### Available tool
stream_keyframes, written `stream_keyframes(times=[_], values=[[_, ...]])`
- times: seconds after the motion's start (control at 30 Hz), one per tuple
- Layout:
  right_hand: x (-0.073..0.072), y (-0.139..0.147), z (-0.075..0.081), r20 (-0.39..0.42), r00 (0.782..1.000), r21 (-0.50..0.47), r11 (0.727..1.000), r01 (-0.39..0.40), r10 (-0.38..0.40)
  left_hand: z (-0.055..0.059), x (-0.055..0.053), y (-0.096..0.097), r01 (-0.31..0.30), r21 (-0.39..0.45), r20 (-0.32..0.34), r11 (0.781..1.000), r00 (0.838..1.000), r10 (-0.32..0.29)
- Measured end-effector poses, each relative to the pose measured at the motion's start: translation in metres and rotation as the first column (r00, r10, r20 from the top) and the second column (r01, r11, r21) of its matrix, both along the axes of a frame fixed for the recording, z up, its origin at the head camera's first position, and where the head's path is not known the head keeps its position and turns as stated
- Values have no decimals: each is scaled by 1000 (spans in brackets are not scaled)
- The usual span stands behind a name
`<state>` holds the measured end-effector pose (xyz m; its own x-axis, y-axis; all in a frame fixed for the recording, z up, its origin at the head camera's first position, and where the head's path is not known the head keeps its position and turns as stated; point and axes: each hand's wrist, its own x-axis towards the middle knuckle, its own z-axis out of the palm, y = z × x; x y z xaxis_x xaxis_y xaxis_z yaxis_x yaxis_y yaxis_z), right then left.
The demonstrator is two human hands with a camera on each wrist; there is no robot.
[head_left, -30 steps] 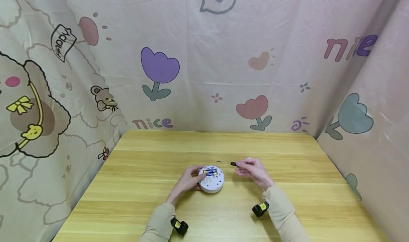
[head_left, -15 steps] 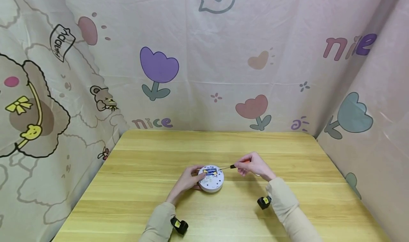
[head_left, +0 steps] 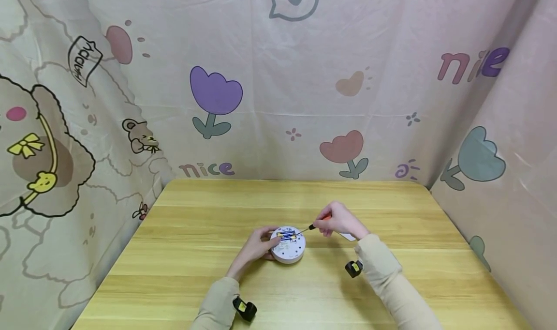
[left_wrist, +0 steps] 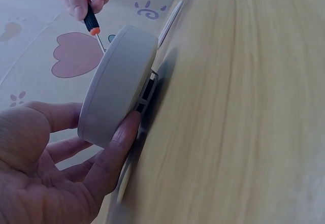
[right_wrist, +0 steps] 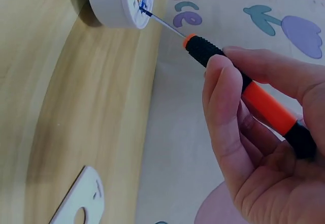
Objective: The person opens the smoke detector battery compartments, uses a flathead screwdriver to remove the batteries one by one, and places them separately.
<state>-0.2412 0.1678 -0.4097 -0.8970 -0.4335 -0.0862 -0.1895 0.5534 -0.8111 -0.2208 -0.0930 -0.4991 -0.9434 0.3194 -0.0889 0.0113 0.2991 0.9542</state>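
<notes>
A round white smoke detector (head_left: 288, 252) stands tilted just above the wooden table, its battery side facing up. Blue and gold batteries (head_left: 286, 233) show in its compartment. My left hand (head_left: 254, 248) grips its left edge; in the left wrist view the thumb and fingers (left_wrist: 109, 165) hold its rim, and dark slots show on its underside. A screwdriver (right_wrist: 269, 108) with an orange and black handle is pinched between the thumb and fingers of my right hand (head_left: 342, 220). Its tip meets the detector's face beside the batteries, as the right wrist view shows.
A flat white plate (right_wrist: 91, 196) with a hole lies on the table under and to the right of my right hand. The wooden table (head_left: 209, 214) reaches back to a printed cloth (head_left: 270, 88) hanging behind and at both sides. A black wrist camera (head_left: 244, 309) hangs at each sleeve.
My right hand has moved left with the screwdriver, bringing its tip from above the table onto the detector near the batteries. The left hand and detector have stayed about still.
</notes>
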Motion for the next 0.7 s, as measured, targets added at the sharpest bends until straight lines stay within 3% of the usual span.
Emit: stream_keyframes(times=[0.2,0.4,0.7], values=[[3,-10,8,-29,999,92,995,28,-25,2,1,1,0,-7,0,1000,1000,0],[3,-22,14,-79,996,220,974,58,-42,4,1,4,-4,5,34,1000,999,4],[7,-37,23,-102,994,294,953,68,-40,5,2,5,-12,11,37,1000,999,12]])
